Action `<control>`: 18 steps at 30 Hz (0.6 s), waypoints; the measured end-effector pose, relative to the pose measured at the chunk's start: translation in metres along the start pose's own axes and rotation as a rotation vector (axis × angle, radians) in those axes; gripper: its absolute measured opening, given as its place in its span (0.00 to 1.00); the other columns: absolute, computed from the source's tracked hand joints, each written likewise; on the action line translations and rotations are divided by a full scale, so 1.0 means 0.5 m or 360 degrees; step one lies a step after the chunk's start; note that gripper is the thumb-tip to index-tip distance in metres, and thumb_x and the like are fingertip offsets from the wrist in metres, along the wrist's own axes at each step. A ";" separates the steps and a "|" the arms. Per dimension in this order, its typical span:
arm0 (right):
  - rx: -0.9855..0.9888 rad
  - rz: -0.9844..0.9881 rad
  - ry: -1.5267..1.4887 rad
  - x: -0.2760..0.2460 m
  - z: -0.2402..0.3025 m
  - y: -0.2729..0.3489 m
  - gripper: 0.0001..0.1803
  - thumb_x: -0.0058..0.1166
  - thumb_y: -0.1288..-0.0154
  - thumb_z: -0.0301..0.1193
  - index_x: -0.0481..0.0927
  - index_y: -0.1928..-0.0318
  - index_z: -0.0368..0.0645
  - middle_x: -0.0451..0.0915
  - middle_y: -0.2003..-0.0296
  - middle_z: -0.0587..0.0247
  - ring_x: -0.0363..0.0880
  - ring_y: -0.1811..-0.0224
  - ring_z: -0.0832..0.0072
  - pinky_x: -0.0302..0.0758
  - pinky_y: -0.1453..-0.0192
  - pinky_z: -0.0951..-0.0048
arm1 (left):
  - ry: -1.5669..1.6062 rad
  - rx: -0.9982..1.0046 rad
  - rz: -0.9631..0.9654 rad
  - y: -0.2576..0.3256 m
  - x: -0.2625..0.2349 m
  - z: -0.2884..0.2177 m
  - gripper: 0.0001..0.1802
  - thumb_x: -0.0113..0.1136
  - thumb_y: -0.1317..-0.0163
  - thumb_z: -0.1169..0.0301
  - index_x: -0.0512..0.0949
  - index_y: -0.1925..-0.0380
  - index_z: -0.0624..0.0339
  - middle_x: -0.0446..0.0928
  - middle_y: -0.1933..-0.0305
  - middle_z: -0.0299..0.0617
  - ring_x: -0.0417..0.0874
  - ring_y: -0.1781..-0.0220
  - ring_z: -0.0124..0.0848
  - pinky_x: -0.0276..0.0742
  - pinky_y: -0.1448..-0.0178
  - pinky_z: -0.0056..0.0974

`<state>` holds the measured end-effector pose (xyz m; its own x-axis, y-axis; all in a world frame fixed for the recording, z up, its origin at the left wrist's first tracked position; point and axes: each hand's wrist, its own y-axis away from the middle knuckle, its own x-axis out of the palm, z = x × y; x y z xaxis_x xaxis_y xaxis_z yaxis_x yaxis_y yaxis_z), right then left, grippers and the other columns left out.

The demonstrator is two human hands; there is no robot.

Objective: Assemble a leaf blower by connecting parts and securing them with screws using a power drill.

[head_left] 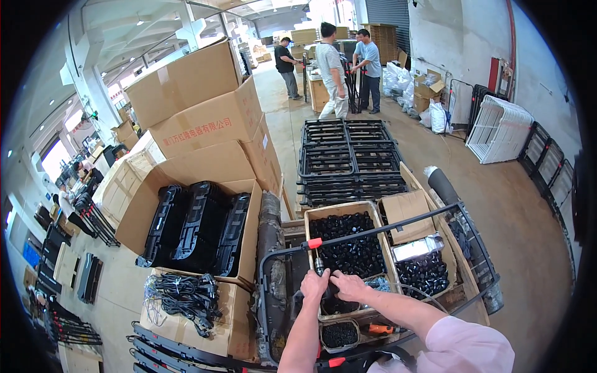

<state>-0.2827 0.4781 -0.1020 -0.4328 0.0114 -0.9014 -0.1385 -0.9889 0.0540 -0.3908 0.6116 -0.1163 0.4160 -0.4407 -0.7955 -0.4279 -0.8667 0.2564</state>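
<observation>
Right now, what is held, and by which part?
The left hand grips a driver tool just below its metal end; whether the right hand also holds it cannot be told.

— Where can the right hand (349,287) pass freely?
— Above the large bin (341,210) of black caps I see open air, but the black tube frame (360,232) crosses it, so there is room only over or under this bar.
— And beside the left hand (314,285)?
— A metal-tipped tool (319,266) stands in the way at its fingers. Further left come the frame's side, a grey wrapped bar (270,217) and a high-walled carton (202,165).
— Nearer the body?
— Narrow: a small bin (342,350) lies between the forearms.
</observation>
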 end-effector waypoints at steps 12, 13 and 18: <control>-0.0014 -0.0061 0.0009 0.018 0.034 0.101 0.30 0.69 0.44 0.33 0.72 0.42 0.39 0.77 0.48 0.43 0.85 0.51 0.41 0.85 0.49 0.45 | 0.0060 0.0001 -0.0030 0.108 0.010 0.016 0.41 0.65 0.38 0.36 0.82 0.50 0.69 0.85 0.45 0.64 0.85 0.40 0.59 0.80 0.37 0.56; 0.0002 -0.0078 0.0017 0.007 0.047 0.121 0.30 0.68 0.44 0.32 0.72 0.42 0.39 0.77 0.49 0.43 0.85 0.51 0.42 0.85 0.50 0.45 | 0.0127 -0.0010 -0.0049 0.137 -0.006 0.003 0.41 0.65 0.37 0.36 0.82 0.50 0.69 0.84 0.45 0.64 0.85 0.40 0.60 0.80 0.37 0.56; -0.0025 -0.0133 0.0025 -0.028 0.128 0.257 0.32 0.68 0.46 0.31 0.72 0.40 0.37 0.79 0.53 0.44 0.85 0.54 0.42 0.84 0.52 0.47 | 0.0940 -0.0138 0.0058 0.279 -0.001 0.024 0.41 0.64 0.34 0.37 0.81 0.48 0.72 0.86 0.50 0.60 0.88 0.48 0.45 0.80 0.42 0.48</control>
<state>-0.3515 0.3606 -0.0551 -0.4065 0.0917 -0.9090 -0.1592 -0.9868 -0.0284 -0.4601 0.4938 -0.0866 0.7887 -0.5042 -0.3516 -0.3934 -0.8536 0.3415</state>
